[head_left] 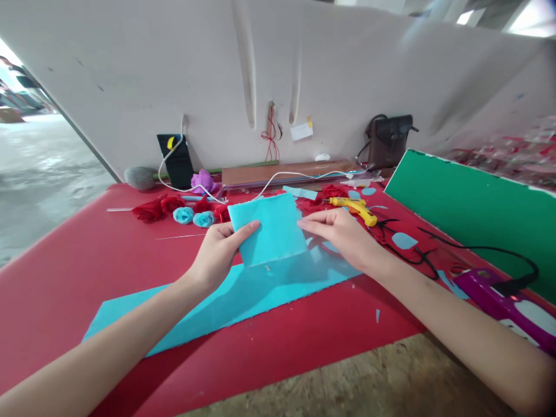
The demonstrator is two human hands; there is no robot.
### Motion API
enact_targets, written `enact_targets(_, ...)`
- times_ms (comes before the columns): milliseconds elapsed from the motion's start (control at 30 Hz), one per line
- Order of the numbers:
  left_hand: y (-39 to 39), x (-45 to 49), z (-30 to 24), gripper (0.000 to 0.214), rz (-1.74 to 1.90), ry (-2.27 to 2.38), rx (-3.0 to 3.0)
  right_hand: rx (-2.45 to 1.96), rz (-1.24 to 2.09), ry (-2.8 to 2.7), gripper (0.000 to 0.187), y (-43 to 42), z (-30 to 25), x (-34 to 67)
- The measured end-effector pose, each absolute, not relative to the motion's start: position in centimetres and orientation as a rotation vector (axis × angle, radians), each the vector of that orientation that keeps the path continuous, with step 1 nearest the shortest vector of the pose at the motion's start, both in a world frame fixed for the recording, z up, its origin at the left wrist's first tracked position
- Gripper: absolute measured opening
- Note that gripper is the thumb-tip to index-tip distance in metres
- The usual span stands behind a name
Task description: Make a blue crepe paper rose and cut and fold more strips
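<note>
A light-blue square (271, 234), paper or thin fabric and seemingly folded in layers, is held up above the table. My left hand (220, 249) grips its left side, thumb on the front face. At its right edge my right hand (341, 229) is closed, thumb and fingertips pinching the edge. Beneath both hands a long light-blue strip (208, 310) lies on the red table cover (278, 347). Behind my left hand lie two light-blue fabric roses (203, 219) and several red roses (150, 210).
Beyond my right hand lies a yellow glue gun (354, 208) among blue cut-offs (403, 240) and black cords. On the right are a purple power strip (499, 295) and a leaning green board (469, 208). A black bag (388, 142) and a purple flower (204, 182) stand at the back.
</note>
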State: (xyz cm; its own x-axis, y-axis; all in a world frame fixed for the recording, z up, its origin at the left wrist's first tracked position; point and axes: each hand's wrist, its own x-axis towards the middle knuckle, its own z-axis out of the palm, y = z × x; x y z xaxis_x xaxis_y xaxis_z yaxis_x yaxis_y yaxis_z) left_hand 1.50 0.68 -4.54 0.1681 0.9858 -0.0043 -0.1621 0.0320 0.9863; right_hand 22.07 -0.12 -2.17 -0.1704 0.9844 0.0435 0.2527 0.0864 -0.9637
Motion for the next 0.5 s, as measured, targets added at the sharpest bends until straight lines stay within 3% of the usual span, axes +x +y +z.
enact_targets(200,0.8,1.5,-4.6,0.021,1.164,0.981,1.107,-1.259,1.147,-1.456,0.032,0.0,-2.0,22.0)
enact_targets(500,-0.3,1.1,-5.5,0.026,0.953,1.080,1.256,-1.335,1.312,-1.552,0.023,-0.2,-2.7,22.3)
